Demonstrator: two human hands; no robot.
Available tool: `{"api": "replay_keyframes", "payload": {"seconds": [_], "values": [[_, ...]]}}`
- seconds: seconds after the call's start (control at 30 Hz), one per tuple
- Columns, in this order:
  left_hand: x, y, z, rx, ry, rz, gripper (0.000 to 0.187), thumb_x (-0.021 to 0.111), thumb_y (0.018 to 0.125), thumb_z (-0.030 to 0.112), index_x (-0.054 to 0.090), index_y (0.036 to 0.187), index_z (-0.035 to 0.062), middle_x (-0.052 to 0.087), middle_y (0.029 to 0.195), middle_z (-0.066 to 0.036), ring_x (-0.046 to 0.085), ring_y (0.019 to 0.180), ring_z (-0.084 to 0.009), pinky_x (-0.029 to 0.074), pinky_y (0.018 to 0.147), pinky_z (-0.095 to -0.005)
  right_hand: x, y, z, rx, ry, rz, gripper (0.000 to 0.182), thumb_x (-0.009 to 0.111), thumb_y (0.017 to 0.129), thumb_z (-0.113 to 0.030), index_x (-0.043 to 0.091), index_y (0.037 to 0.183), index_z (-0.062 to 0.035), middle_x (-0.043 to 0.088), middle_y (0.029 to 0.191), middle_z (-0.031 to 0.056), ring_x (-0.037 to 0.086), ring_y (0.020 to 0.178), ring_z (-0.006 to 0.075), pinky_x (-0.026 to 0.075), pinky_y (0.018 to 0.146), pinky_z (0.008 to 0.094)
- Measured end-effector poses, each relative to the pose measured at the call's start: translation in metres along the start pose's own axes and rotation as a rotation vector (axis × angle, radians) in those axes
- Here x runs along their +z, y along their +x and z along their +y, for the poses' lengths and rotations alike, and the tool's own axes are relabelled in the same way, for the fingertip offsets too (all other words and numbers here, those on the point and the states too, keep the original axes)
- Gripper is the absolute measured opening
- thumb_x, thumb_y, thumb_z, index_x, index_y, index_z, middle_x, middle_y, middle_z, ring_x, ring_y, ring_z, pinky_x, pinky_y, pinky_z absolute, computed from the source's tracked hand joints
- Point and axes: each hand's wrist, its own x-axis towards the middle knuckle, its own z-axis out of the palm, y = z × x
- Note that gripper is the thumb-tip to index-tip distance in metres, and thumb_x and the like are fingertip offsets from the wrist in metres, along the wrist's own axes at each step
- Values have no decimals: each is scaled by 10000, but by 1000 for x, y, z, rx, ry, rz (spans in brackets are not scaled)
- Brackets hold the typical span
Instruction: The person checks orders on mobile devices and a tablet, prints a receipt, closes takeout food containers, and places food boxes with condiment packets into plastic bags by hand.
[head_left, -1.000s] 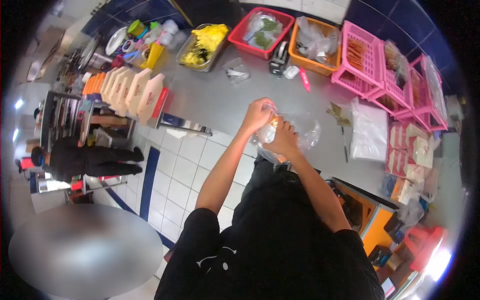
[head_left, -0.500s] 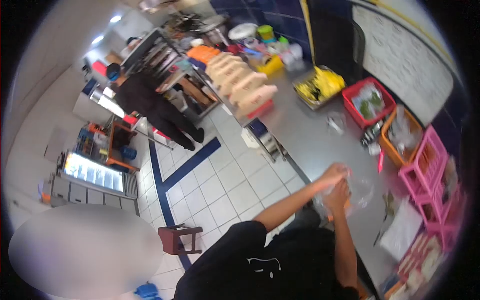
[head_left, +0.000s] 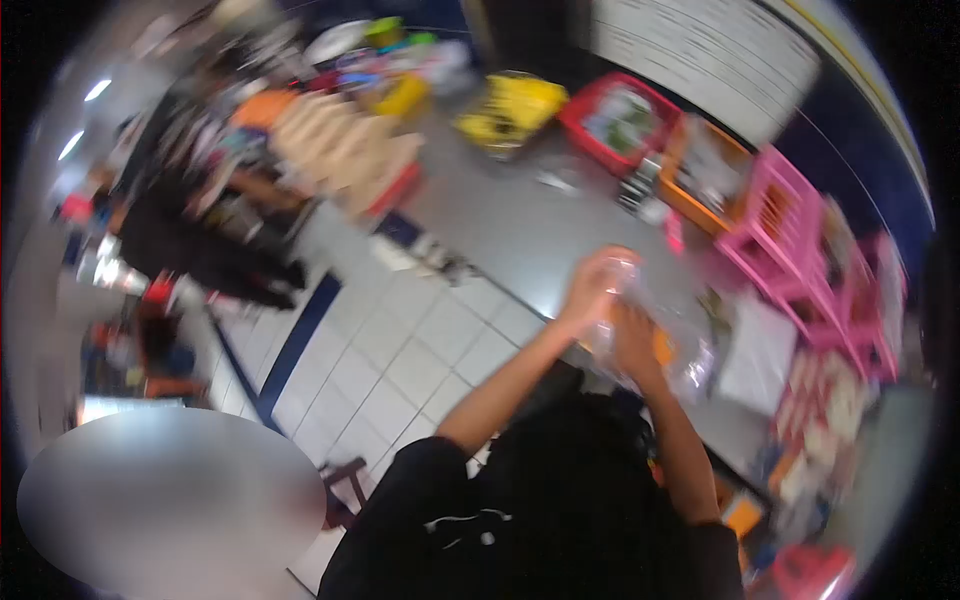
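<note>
A clear plastic bag (head_left: 690,362) with something orange in or behind it hangs between my hands at the near edge of the steel counter. My left hand (head_left: 597,285) is closed around the bag's upper end, fingers curled. Just below and to the right, my right hand (head_left: 634,340) grips the bag close to the orange patch. Motion blur and the shiny plastic hide the fingertips, and I cannot make out what the orange thing is.
On the steel counter (head_left: 500,215) stand a yellow-filled tray (head_left: 515,105), a red basket (head_left: 610,150), an orange basket (head_left: 705,215) and pink baskets (head_left: 775,225). Folded cartons (head_left: 335,145) line the left end. A person in dark clothes (head_left: 190,235) stands farther left.
My view has swung to the right, so the counter and baskets appear farther left. Both hands stay together on the plastic bag, and more of its orange part now shows.
</note>
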Motion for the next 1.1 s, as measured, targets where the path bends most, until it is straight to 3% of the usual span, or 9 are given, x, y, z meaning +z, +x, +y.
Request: {"api": "replay_keyframes", "payload": {"seconds": [0.03,0.17,0.33,0.43,0.53,0.63,0.7,0.87,1.1], "values": [[1,-3,19,221,224,-14,258,522,924,51,630,1156,25,643,1076,-53,582,958,-121,482,851,-284,-19,5,-4,84,41,-58,835,769,695,-240,410,1419,-30,493,1381,216,461,1289,388,354,1080,523],[-5,-5,37,78,426,-23,192,576,842,-39,594,1021,27,679,1045,-119,646,744,-116,521,606,-273,-14,3,34,246,168,-81,819,791,638,-228,482,1369,-23,516,1352,247,486,1287,390,360,1091,518],[9,5,71,92,882,-176,183,679,786,40,573,936,33,677,794,-109,637,616,-177,518,590,-309,0,-27,65,508,21,-358,721,750,703,-257,520,1342,-13,569,1250,249,541,1213,382,386,1051,534],[24,14,88,-168,983,-344,177,709,823,92,556,885,30,683,848,-92,670,689,-245,518,650,-349,-139,-69,14,531,-396,-402,782,734,752,-372,467,1381,10,585,1225,252,589,1153,376,404,1030,515],[34,24,69,-328,134,-550,109,589,979,119,611,982,12,655,892,-14,653,870,-147,507,837,-337,-198,-90,7,518,-90,-165,724,728,782,-315,465,1372,10,655,1063,233,634,1075,392,408,1018,522],[43,14,52,-528,-259,-357,231,575,982,139,598,1160,-5,649,922,-42,641,925,-172,496,891,-362,-189,-100,28,430,-367,694,637,731,798,-252,497,1336,-4,695,957,201,675,967,388,467,962,474],[32,9,29,-543,-460,-474,329,541,991,166,537,1262,-21,645,943,-53,635,949,-192,481,929,-393,-141,-121,70,821,-14,47,535,727,819,-215,539,1281,-22,703,979,179,691,883,339,526,837,424],[23,42,60,-630,-658,-562,607,491,1002,304,335,1472,-48,636,1007,-106,605,1098,-308,415,1057,-491,-227,-151,103,683,1034,247,436,705,879,-164,574,1283,-67,700,936,120,661,902,131,525,737,283],[52,72,151,-585,-709,-707,707,396,1005,544,382,1444,-10,561,1315,-248,490,1287,-441,321,1126,-514,-310,-126,56,214,1615,446,375,646,943,-109,520,1290,-43,640,996,43,641,959,146,543,947,380]]}}
